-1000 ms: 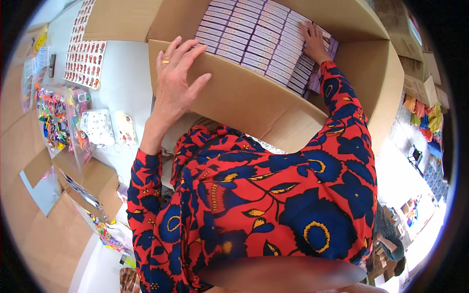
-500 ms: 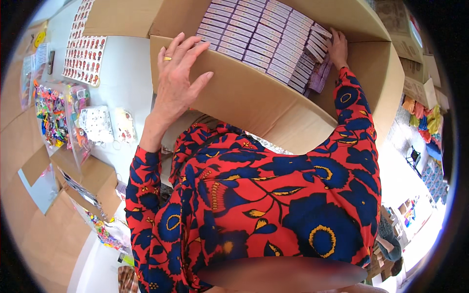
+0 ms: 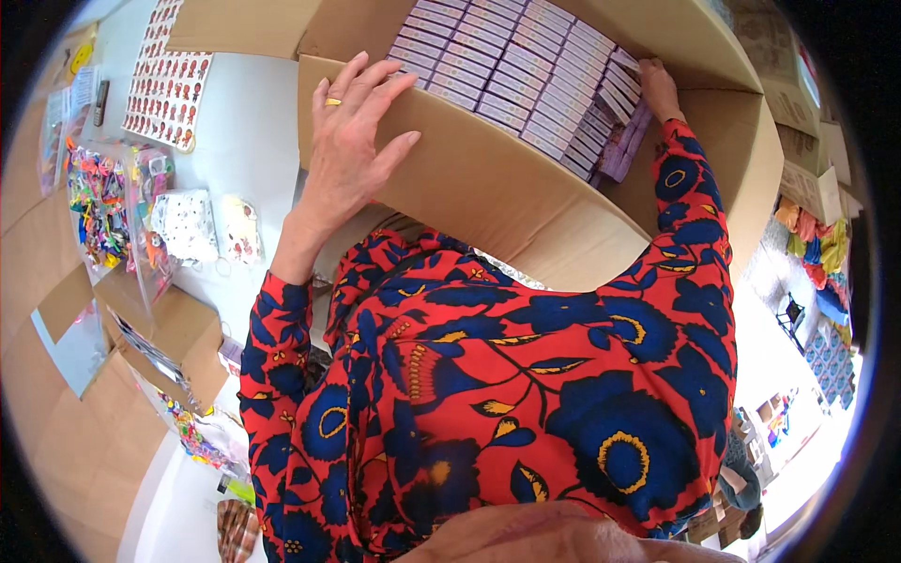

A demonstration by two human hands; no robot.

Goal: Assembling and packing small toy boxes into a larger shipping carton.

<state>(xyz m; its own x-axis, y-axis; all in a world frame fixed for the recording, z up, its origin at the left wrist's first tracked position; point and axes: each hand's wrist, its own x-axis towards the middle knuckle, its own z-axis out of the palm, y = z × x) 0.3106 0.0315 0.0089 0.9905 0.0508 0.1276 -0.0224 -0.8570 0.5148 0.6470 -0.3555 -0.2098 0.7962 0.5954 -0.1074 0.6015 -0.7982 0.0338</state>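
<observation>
A large brown cardboard carton (image 3: 488,178) stands open in front of me, filled with rows of small purple-and-white boxes (image 3: 511,70). My left hand (image 3: 352,141), a ring on one finger, rests over the carton's near left edge with its fingers spread and nothing in them. Inside the carton on the right, my right hand (image 3: 661,92) is curled against the end of several tilted small boxes (image 3: 617,92); its fingertips are partly hidden. Below those, more purple boxes (image 3: 623,150) lie at a different angle beside the packed rows.
On the white surface at left lie a sticker sheet (image 3: 169,84), a clear bag of colourful trinkets (image 3: 99,202) and white patterned packets (image 3: 185,225). An open cardboard box (image 3: 183,328) is nearer. Cartons (image 3: 798,103) and coloured cloth (image 3: 817,244) are at right.
The view has shifted slightly, so the carton appears a little further right. My right hand stays at the tilted boxes, its fingers more tucked behind them. My left hand keeps its place on the edge.
</observation>
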